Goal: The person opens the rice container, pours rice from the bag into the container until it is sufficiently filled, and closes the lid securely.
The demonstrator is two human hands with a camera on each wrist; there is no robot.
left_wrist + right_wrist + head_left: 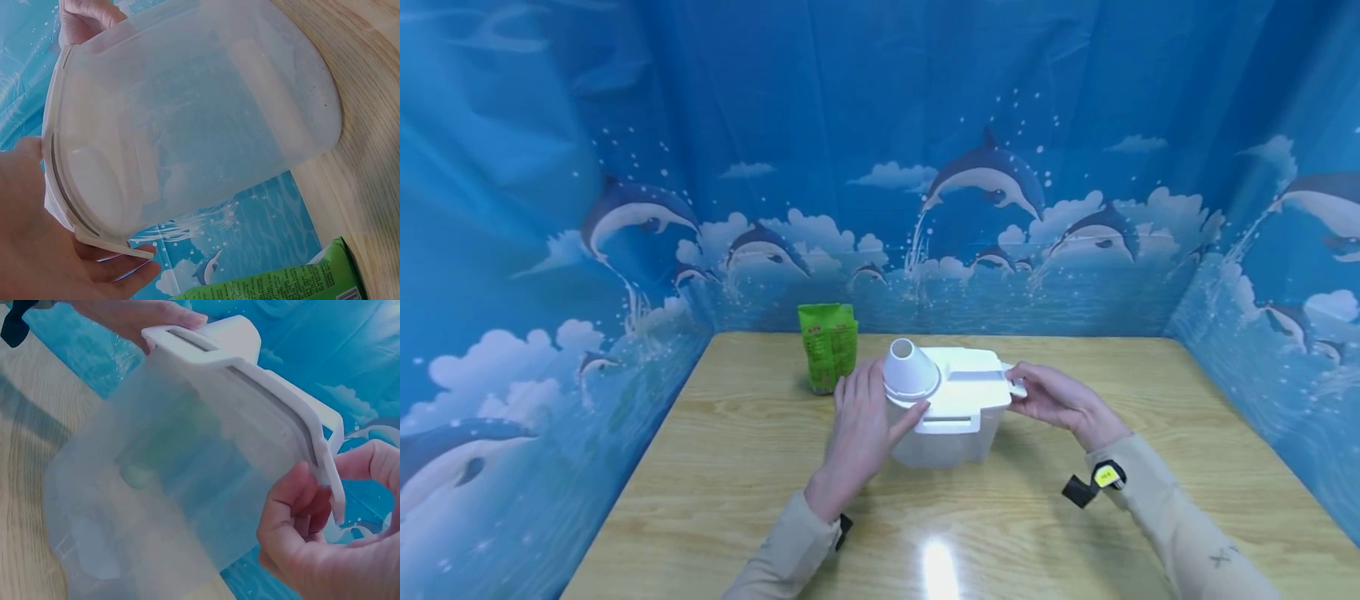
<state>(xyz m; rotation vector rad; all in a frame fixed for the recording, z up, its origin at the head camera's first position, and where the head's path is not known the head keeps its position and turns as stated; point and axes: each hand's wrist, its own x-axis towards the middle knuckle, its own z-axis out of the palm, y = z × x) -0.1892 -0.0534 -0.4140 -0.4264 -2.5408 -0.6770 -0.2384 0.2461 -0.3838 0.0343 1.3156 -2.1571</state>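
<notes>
A translucent plastic storage container stands on the table, fitted with a white lid. From the lid's left part rises a white cone-shaped spout, open at the top. My left hand grips the lid's left end, thumb on the front edge and fingers round the far side. In the left wrist view its fingertips reach under a lid tab. At the opposite end, my right hand pinches the lid's projecting tab between thumb and curled fingers. Through the wall, the container's inside shows no contents.
Behind and left of the container a green printed bag stands upright, close to my left fingers. The wooden table meets a blue dolphin-print curtain at the back and sides. A dark wrist strap piece hangs by my right sleeve.
</notes>
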